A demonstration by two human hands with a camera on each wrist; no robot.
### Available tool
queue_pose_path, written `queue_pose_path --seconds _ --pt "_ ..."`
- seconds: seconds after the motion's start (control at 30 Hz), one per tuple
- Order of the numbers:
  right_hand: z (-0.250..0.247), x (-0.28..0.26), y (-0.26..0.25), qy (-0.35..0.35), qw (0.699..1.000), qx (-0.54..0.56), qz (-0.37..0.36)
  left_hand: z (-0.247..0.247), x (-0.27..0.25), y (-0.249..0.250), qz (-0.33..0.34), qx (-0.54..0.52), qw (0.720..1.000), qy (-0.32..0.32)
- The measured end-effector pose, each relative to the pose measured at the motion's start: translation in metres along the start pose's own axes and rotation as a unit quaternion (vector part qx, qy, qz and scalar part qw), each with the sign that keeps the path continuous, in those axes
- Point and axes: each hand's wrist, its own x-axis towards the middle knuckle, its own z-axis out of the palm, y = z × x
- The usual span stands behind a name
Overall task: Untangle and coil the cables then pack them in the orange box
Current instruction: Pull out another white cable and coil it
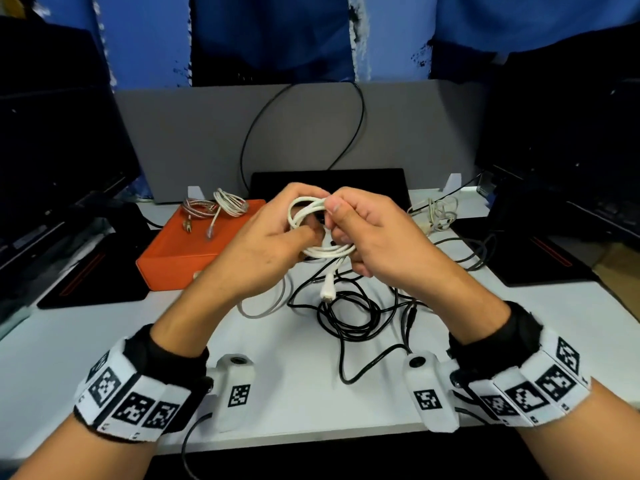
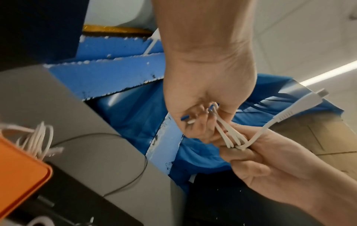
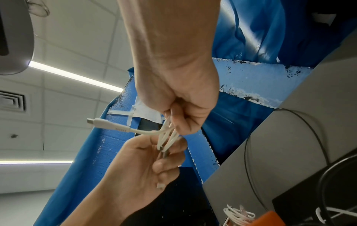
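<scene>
Both hands are raised above the white worktop (image 1: pixel 298 386) and meet on one thin white cable wound into a small coil (image 1: pixel 313 223). The left hand (image 1: pixel 263 251) has its grip closed on the near-left side of the coil, fingers curled inward around the strands. The right hand (image 1: pixel 374 233) pinches the top of the coil between thumb and forefinger, with the remaining fingers curled under the lower loops. In the left wrist view the strands (image 2: pixel 230 136) run bunched between the fingers of the two hands; how many turns the coil has cannot be counted. The cable's white plug end (image 1: pixel 328 289) hangs free below the hands, clear of both grips. The palms and most fingertips are hidden behind the backs of the hands in the head view. To the left, apart from the hands, stands the flat orange rectangular box (image 1: pixel 187 247); a coiled white cable (image 1: pixel 230 202) and a coiled silver braided cable (image 1: pixel 197 207) lie at its far end. Beneath the hands a loose tangle of thin black cables (image 1: pixel 349 313) sprawls on the worktop, partly covered by the hands. A pale cable bundle (image 1: pixel 434 211) at the far right is blurred, and its make-up cannot be determined.
</scene>
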Motion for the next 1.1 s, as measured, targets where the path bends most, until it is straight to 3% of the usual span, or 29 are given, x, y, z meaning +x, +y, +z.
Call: queue_pose_path --seconds 0.1,0.2,0.47,0.7,0.93,1.0,1.1 --pt "-0.011 0.003 0.0 0.023 1.0 -0.011 0.005 -0.006 0.0 0.0 -0.044 -0.091 0.993 -0.06" --pt "-0.018 0.003 -0.003 0.024 0.999 0.034 -0.001 -0.01 -0.003 -0.001 -0.082 -0.206 0.972 -0.074" --pt "-0.019 -0.001 -0.01 -0.003 0.998 0.069 0.014 -0.007 -0.004 -0.004 -0.051 -0.259 0.962 -0.069" --pt "-0.02 -0.004 -0.013 -0.021 0.988 0.123 0.089 -0.002 -0.001 0.002 0.019 -0.084 0.996 0.038" --pt "-0.013 -0.002 -0.008 0.01 0.994 0.066 0.086 0.006 -0.005 -0.004 0.057 0.139 0.986 0.079" --pt "-0.017 -0.002 -0.007 0.012 0.997 0.047 0.061 0.002 -0.004 -0.002 0.049 0.107 0.992 0.046" --pt "-0.02 -0.003 -0.008 -0.004 0.999 0.013 0.03 -0.007 -0.004 0.0 -0.015 -0.052 0.998 -0.035"
